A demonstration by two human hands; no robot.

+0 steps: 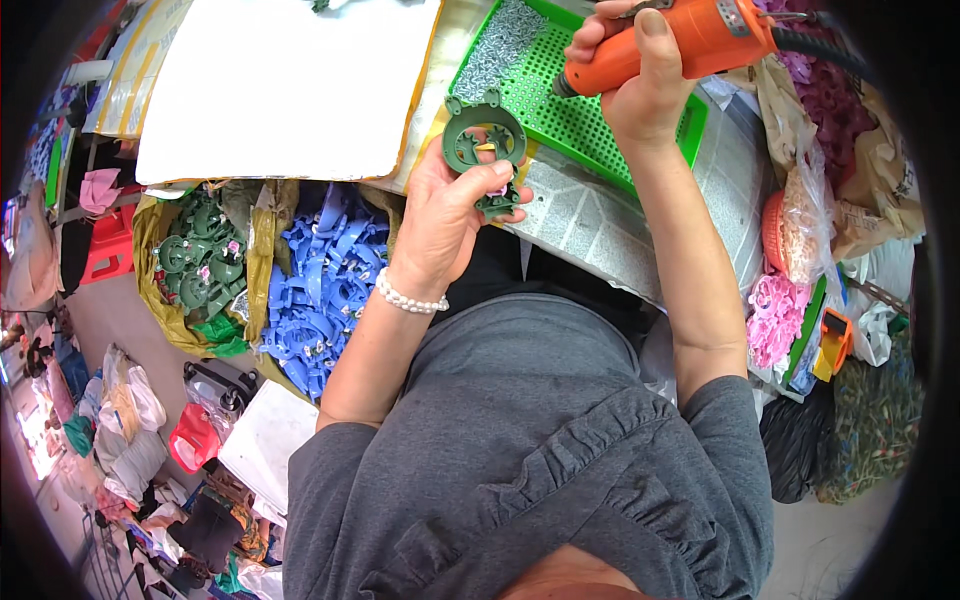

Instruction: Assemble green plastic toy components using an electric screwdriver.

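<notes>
Cluttered workbench fills my view from above: a white sheet (pixel 290 85) lies across its far left, and a green perforated tray (pixel 590 110) sits tilted beside it, with a heap of small grey screws (pixel 500 45) piled in its upper corner. Under the tray I see a pale speckled board (pixel 600 225).

My left hand (pixel 450 215) is closed around a dark green plastic ring part (pixel 485 145) with small ear-like lugs on top. The thumb lies across its lower tab and the fingers curl behind it, holding it upright just over the near edge of the tray. A pearl bracelet (pixel 408 298) circles that wrist.

My right hand (pixel 640 85) is wrapped tight around an orange electric screwdriver (pixel 680 45). Its dark tip points left and down toward the tray, near the green part but apart from it. A black hose or cable (pixel 815 45) runs off the tool's rear end to the right.

Below the bench on my left, an open sack holds more dark green parts (pixel 195 260), and just beside it lies a heap of blue plastic parts (pixel 325 285). On my right I see pink plastic pieces (pixel 775 315), a clear bag of pale small parts (pixel 805 225), and purple pieces (pixel 835 95) further up. I am wearing a grey ruffled top (pixel 540 450).
</notes>
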